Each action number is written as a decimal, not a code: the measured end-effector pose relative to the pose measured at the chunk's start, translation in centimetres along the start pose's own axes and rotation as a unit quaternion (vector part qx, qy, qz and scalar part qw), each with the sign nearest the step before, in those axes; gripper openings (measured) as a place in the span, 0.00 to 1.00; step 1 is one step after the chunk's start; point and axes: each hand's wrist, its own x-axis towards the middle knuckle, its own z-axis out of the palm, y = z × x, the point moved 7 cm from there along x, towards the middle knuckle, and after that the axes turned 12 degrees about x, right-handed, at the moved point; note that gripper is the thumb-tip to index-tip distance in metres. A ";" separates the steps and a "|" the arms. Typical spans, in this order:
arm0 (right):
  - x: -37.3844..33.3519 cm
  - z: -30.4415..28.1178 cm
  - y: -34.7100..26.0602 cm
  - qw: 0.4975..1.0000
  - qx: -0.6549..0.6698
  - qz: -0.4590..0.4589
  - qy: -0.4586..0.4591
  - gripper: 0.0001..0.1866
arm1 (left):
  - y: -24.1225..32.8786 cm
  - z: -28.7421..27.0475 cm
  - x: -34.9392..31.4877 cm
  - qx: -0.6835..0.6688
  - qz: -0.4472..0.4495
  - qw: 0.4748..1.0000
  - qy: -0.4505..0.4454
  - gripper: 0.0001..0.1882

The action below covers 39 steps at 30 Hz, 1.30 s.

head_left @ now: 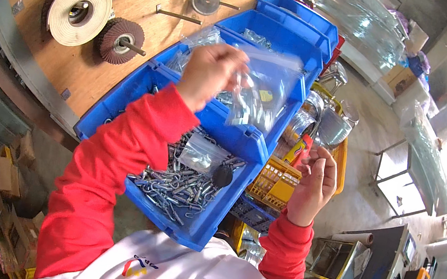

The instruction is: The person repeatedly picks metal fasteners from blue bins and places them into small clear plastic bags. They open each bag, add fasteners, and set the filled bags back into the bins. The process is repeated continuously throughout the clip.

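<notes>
My left hand [211, 74] is closed on a clear plastic zip bag [273, 79], held up over the blue bins and slightly blurred. Shiny shapes show through the bag; I cannot tell whether they lie inside it or behind it. My right hand [313, 185] is raised to the right of the bins, its fingers loosely curled and apart with nothing visible in them. Below, the nearest blue bin [191, 236] holds many metal hook-shaped fasteners [176, 188]. On them lie a small clear bag [203, 155] and a black round piece [222, 176].
More blue bins [300, 24] line up toward the back. A wooden board [83, 70] on the left carries abrasive discs [78, 11] and protruding pegs [179, 16]. Yellow crates [272, 184] with wire coils [334, 128] stand right; cardboard boxes [10, 177] lie lower left.
</notes>
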 end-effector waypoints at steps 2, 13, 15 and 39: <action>0.2 -1.1 1.3 0.999 -0.009 0.032 -0.014 0.12 | -3.1 -4.6 2.7 -0.013 -0.024 0.995 0.094 0.10; -3.8 -7.2 7.8 0.969 -0.140 0.201 -0.038 0.10 | -9.1 -3.7 -8.8 0.551 0.186 0.800 -0.148 0.15; -4.8 -5.7 8.2 0.954 -0.227 0.159 -0.119 0.07 | -9.4 -1.2 -10.6 0.632 0.254 0.706 -0.195 0.20; -11.4 6.9 15.0 0.938 -0.046 0.256 -0.230 0.17 | 0.7 -2.2 -9.3 0.515 0.200 0.817 -0.163 0.15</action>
